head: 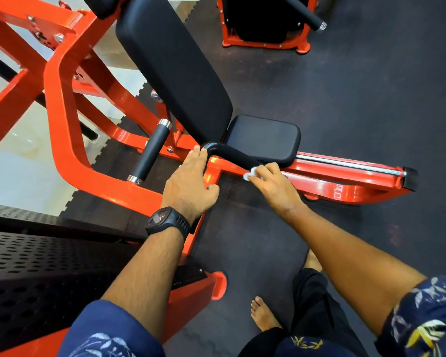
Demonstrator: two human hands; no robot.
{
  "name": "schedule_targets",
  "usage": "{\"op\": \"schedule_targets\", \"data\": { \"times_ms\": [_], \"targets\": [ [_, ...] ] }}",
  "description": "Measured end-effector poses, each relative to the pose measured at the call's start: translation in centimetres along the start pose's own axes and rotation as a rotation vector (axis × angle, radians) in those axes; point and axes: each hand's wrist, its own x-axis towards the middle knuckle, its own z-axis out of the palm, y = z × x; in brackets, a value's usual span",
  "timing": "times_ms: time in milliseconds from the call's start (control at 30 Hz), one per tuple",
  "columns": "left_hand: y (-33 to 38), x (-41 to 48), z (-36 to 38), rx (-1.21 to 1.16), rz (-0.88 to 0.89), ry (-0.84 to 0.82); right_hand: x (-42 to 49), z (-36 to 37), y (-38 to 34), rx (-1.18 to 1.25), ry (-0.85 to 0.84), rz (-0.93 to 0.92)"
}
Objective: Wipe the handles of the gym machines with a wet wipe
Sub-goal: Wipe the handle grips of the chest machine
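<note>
White crumpled wipe, right hand, curved black handle.

wipe mostly hidden beneath the right hand.

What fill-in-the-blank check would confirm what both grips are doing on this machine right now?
1. The person's right grip pinches a white ___ against the black handle.
2. The left grip, fingers straight, rests at the handle's bend, with a black ___ on its wrist.
3. The seat pad beside the handle is coloured ___.
Missing words: wet wipe; watch; black.
</note>
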Motion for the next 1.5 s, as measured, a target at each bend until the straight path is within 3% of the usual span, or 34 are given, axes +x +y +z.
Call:
{"op": "schedule_targets", "data": {
  "times_ms": [233,533,733,900,1000,1133,1300,1500],
  "targets": [
    [0.0,0.0,0.1,0.008,0.005,0.015,4.9,0.6,-1.3,-0.120,0.061,-0.154],
    [0.0,-0.1,0.0,-0.006,0.006,0.008,2.2,0.8,-0.1,-0.232,-0.003,-0.093],
    [0.0,0.0,-0.1,-0.010,0.004,0.008,-0.9,0.4,0.2,-0.059,0.140,0.149],
    [0.1,-0.2,-0.2,-0.011,0.003,0.000,-1.9,0.1,-2.9,0.317,0.305,0.518],
    [0.2,-0.1,-0.2,-0.008,0.003,-0.005,0.3,-0.5,-3.5,0.412,0.356,0.590],
    [0.2,-0.1,-0.2,-0.018,-0.004,-0.008,3.8,-0.6,-2.9,0.395,0.258,0.453],
    [0.3,-0.2,-0.3,-0.016,-0.024,-0.017,1.2,-0.4,-0.9,0.328,0.117,0.749],
    [0.4,-0.1,-0.4,-0.026,-0.019,-0.017,5.1,-1.9,-0.3,0.492,-0.102,0.588]
  ]
}}
